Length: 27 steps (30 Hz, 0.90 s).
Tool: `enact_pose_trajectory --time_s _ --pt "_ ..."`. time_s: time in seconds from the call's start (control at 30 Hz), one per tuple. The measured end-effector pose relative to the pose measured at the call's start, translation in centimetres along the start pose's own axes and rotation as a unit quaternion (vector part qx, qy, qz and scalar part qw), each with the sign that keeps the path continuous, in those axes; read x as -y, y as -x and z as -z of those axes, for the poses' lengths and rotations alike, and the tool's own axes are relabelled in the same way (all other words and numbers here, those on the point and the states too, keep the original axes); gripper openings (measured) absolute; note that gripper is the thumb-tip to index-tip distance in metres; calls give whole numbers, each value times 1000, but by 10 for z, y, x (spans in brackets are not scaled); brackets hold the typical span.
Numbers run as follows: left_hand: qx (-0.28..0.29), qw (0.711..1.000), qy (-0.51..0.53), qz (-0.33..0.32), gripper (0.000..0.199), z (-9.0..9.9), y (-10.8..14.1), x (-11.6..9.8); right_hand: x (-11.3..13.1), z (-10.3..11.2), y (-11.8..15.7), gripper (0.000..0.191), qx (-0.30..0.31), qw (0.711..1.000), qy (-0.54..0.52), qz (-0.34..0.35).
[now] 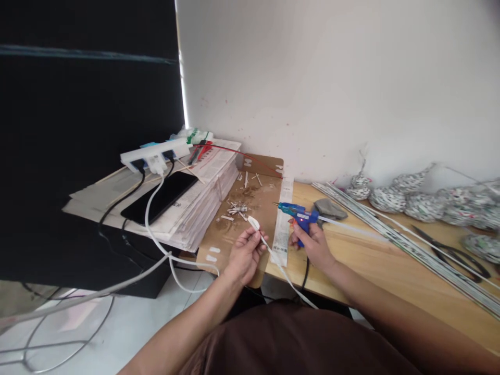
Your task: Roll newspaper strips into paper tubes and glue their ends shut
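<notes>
My left hand (pixel 247 255) is closed in a pinch on a white paper strip (pixel 279 264), whose folded, wider end sticks up past the fingers. The strip's tail runs down to the right toward my lap. My right hand (pixel 315 244) wraps round the handle of a blue glue gun (pixel 299 214), with its nozzle pointing left above the cardboard. A red light glows on its side, and a clear glue stick (pixel 339 225) extends from its back. Small paper scraps (pixel 238 209) lie on the stained cardboard (pixel 219 237) beyond my left hand.
Stacked newspapers (pixel 195 224) at left bear a phone (pixel 159 198) and a power strip (pixel 154 154) with trailing cables. On the wooden table (pixel 351 260) lie long paper rods (pixel 402 242), scissors (pixel 449 255), a grey cloth (pixel 330 208) and woven paper pieces (pixel 425 205) along the wall.
</notes>
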<state>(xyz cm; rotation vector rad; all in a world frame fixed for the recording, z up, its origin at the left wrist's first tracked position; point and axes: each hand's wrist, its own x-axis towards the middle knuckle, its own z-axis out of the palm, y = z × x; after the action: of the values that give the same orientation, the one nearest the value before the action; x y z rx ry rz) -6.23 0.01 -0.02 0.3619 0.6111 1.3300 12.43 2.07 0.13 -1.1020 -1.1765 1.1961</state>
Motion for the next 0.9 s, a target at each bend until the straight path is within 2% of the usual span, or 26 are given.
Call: enact_pose_trajectory --time_s 0.27,0.43,0.57,0.67,0.9 --pt "-34 998 -22 -50 20 -5 -2 4 -4 2 -3 39 19 1000 -14 17" --pt "-71 994 -46 -64 16 -9 -4 7 -6 2 -7 35 39 997 -35 56" --pt "-77 993 -54 -73 14 -10 -4 8 -10 6 -11 32 46 993 -85 73" --pt "-71 992 -67 -78 14 -9 -4 8 -12 8 -13 31 64 990 -107 66" --pt "-61 991 -81 -88 15 -7 -6 9 0 10 -7 40 92 994 -62 12"
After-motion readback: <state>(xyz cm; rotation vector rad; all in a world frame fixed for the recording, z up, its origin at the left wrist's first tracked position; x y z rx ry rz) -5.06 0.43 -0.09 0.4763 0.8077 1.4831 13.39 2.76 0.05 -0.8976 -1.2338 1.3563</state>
